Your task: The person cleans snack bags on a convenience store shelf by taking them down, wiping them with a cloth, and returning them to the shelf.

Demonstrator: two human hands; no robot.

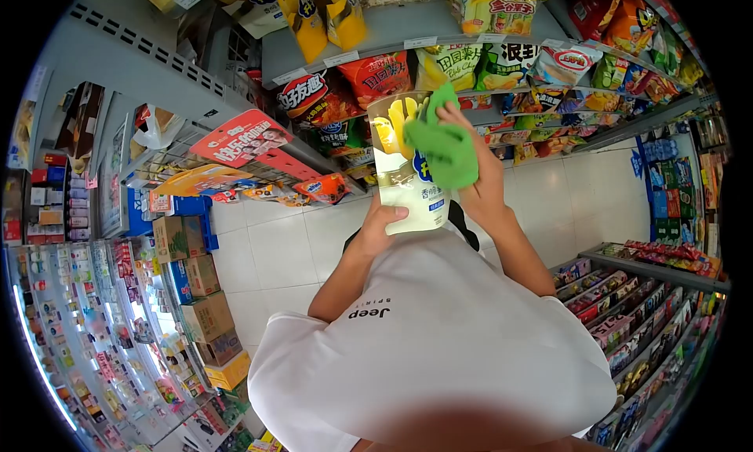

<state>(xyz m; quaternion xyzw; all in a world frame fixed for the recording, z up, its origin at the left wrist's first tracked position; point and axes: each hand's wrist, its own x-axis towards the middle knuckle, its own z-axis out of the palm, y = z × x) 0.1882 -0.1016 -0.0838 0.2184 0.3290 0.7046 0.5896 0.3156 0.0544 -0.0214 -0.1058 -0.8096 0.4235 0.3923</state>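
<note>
My left hand [379, 226] grips the lower left edge of a snack bag [398, 184], thumb on its front. The bag is pale with a white-green lower half and yellow sticks pictured on top, held upright before my chest. A green cloth [445, 147] lies against the bag's upper right front, under my right hand [480, 158]. The fingers of that hand are bent over the cloth, partly hidden by it. Behind the bag, several chip bags [384, 77] hang or stand along the shelf.
A grey shelf [392, 30] with snack bags runs across the front. At the left, a wire rack [290, 150] carries hanging packets. Cardboard boxes [208, 318] are stacked by the left shelves. A rack of packaged sweets [627, 311] stands at the right. Pale tiles [267, 248] cover the floor.
</note>
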